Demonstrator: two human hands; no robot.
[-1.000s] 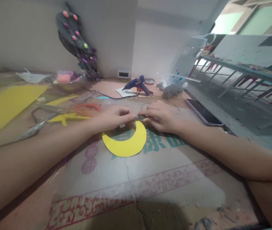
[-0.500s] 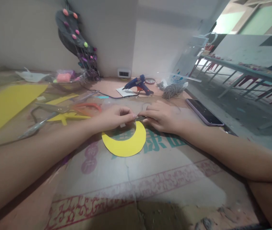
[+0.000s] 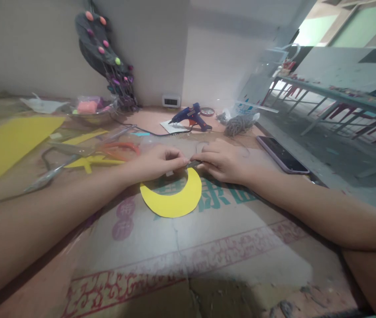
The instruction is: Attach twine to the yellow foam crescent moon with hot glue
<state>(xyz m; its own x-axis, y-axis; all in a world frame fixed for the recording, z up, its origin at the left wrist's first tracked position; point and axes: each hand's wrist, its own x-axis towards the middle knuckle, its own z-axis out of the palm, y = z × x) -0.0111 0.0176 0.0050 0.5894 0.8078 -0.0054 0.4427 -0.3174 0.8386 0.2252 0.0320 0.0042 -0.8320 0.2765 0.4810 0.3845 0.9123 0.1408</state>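
A yellow crescent moon cutout (image 3: pixel 174 204) lies with its horns pointing away from me. Grey yarn (image 3: pixel 193 164) crosses its right horn, between my fingertips. My left hand (image 3: pixel 161 161) is closed, thumb and forefinger pinching the yarn's near side by that horn; its palm covers the left horn. Opposite it, my right hand (image 3: pixel 222 161) is closed with bent fingers on the other side of the yarn. A thin loop of yarn rises behind the right fingers. The exact grip under the fingertips is partly hidden.
A blue glue gun (image 3: pixel 191 117) rests behind the hands, near a ball of grey yarn (image 3: pixel 239 125). The phone (image 3: pixel 282 154) lies at right. Orange-handled scissors (image 3: pixel 118 151), a yellow star-like cutout (image 3: pixel 88 164) and yellow sheet (image 3: pixel 12 145) are left. Printed cardboard (image 3: pixel 207 247) covers the front.
The grey yarn between the fingertips has shifted slightly and looks straighter. Both hands and the crescent stay almost in place.
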